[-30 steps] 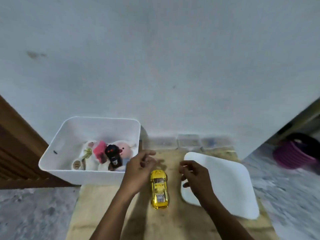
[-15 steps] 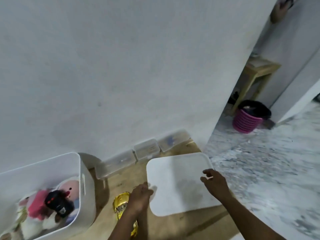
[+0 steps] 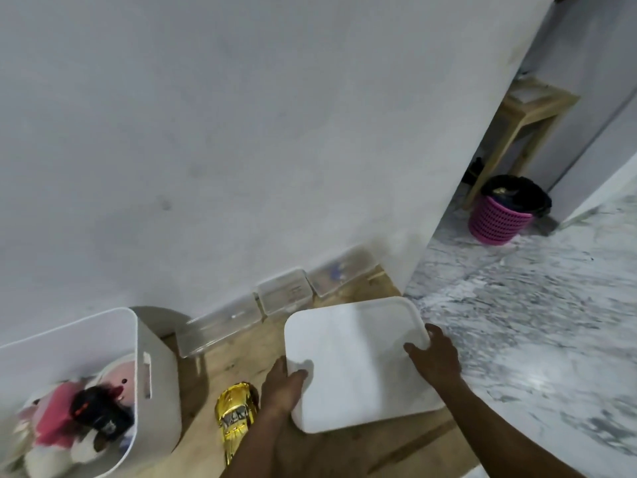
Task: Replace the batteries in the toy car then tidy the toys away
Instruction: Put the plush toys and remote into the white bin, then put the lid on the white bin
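Pale grey wall [image 3: 241, 132] fills most of our view, with a wooden bench [image 3: 344, 453] at its foot and marbled floor [image 3: 534, 322] off to the right. A second ago we faced the wall squarely and both hands hovered either side of the car; now our view is turned to the right and both hands are on the white lid [image 3: 358, 367].

Our left grip [image 3: 281, 388] holds the lid's left edge, thumb lying on top and fingers tucked at the rim. Half a second ago it only met that edge. Our right grip [image 3: 436, 358] holds the right edge the same way: thumb on the top face, fingers curled round the rim, where before it was only just reaching the edge. We cannot tell whether the lid is lifted or rests on the bench.

The yellow car [image 3: 236, 415] lies on the bench just left of our left wrist, between the lid and the white bin [image 3: 155, 374], touched by neither hand. Inside the bin sit plush toys [image 3: 117, 374] and a black remote [image 3: 96, 412].

Three clear boxes [image 3: 282, 294] line the wall behind the lid. Beyond the wall's corner stand a pink basket [image 3: 503, 219] and a wooden stool [image 3: 531, 108].
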The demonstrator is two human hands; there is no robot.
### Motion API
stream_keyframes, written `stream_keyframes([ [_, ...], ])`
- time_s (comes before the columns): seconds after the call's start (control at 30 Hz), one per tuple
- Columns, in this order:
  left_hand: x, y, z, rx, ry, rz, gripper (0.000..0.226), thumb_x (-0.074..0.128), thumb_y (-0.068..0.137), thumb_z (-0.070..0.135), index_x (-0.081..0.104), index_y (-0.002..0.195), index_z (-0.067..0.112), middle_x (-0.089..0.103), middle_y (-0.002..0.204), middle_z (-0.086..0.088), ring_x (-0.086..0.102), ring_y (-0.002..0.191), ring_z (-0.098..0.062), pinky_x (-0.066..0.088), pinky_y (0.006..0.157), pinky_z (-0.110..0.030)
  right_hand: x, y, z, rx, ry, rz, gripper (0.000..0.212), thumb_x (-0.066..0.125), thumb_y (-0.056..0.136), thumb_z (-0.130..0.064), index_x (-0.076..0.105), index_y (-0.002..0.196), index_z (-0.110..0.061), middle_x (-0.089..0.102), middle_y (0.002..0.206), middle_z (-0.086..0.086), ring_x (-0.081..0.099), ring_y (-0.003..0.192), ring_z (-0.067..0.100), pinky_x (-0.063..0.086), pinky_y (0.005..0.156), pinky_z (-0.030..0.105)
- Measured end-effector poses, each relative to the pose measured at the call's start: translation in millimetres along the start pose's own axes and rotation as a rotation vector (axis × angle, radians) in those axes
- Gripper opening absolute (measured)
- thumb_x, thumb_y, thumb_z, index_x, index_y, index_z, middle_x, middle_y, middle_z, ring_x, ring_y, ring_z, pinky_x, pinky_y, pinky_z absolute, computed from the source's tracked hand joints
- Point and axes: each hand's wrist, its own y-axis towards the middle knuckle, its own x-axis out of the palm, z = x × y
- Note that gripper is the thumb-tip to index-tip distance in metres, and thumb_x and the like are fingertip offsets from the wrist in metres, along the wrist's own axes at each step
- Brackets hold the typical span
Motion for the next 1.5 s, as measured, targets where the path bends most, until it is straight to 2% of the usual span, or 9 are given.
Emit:
stream_keyframes([
  [0.23,-21,-14,14,0.028,-0.199,-0.017,0.032,0.066,0.081,0.033,0.074,0.109,0.020,0.075,0.110,-0.003,0.070,0.096,-0.027,0.058,0.093,-0.047,-14,-14,5,0.029,0.213,0.091,0.068,0.074,0.082,-0.050,0.054,0.138,-0.017,0.057,0.137,0.017,0.054,0.123,0.039,0.043,0.104,0.054],
  [0.43,-40,-45,10,0.065,-0.081,0.053,0.028,0.065,0.088,0.042,0.056,0.107,0.024,0.065,0.103,0.005,0.065,0.101,-0.023,0.054,0.090,-0.036,-30,-51,3,0.083,0.273,0.203,0.052,0.071,0.085,-0.048,0.066,0.120,-0.011,0.068,0.119,0.018,0.062,0.110,0.039,0.047,0.098,0.049],
  [0.63,-75,-94,-21,0.086,-0.043,-0.066,0.031,0.061,0.091,0.048,0.052,0.101,0.021,0.060,0.089,0.002,0.057,0.069,-0.015,0.047,0.054,-0.026,-40,-97,-15,-0.019,0.245,0.184,0.059,0.075,0.076,-0.054,0.070,0.114,-0.009,0.069,0.110,0.020,0.062,0.109,0.039,0.044,0.102,0.051],
  [0.7,-97,-111,-27,0.112,-0.091,-0.064,0.030,0.059,0.092,0.048,0.050,0.095,0.020,0.059,0.084,0.000,0.056,0.064,-0.017,0.047,0.054,-0.026,-43,-113,-32,-0.075,0.242,0.166,0.051,0.074,0.083,-0.047,0.070,0.113,-0.007,0.067,0.106,0.020,0.061,0.110,0.039,0.040,0.104,0.050],
  [0.9,-195,-163,-44,0.308,-0.107,0.320,0.015,0.058,0.096,0.033,0.051,0.088,0.022,0.056,0.076,0.007,0.055,0.076,-0.018,0.042,0.067,-0.031,-20,-168,-112,-0.378,0.164,0.086,0.053,0.067,0.079,-0.059,0.071,0.104,-0.014,0.067,0.096,0.015,0.062,0.103,0.037,0.043,0.098,0.048],
  [1.0,-248,-179,-59,0.336,-0.105,0.610,0.013,0.058,0.097,0.034,0.061,0.103,0.023,0.062,0.083,0.008,0.058,0.082,-0.015,0.041,0.072,-0.029,6,-203,-159,-0.540,0.179,0.029,0.052,0.056,0.068,-0.062,0.068,0.092,-0.017,0.065,0.088,0.013,0.058,0.088,0.030,0.042,0.085,0.043],
  [1.13,-314,-186,-85,0.282,-0.121,0.914,0.027,0.055,0.098,0.035,0.068,0.119,0.024,0.066,0.097,0.002,0.062,0.091,-0.020,0.041,0.077,-0.030,53,-238,-214,-0.729,0.198,-0.063,0.051,0.063,0.073,-0.056,0.070,0.094,-0.010,0.070,0.086,0.012,0.062,0.082,0.032,0.048,0.078,0.042],
  [1.27,-375,-176,-119,0.219,-0.102,0.993,0.033,0.050,0.096,0.033,0.072,0.118,0.022,0.073,0.099,-0.005,0.068,0.095,-0.029,0.045,0.075,-0.032,94,-265,-261,-0.834,0.148,-0.218,0.029,0.073,0.086,-0.039,0.073,0.097,-0.012,0.073,0.085,0.005,0.068,0.076,0.023,0.058,0.076,0.040],
  [1.5,-428,-148,-160,0.088,-0.089,0.945,0.033,0.047,0.104,0.022,0.068,0.126,0.011,0.068,0.126,-0.014,0.062,0.113,-0.035,0.039,0.080,-0.028,150,-284,-321,-0.857,-0.008,-0.339,0.027,0.073,0.079,-0.039,0.071,0.076,-0.012,0.073,0.073,0.003,0.071,0.068,0.025,0.062,0.073,0.041],
])
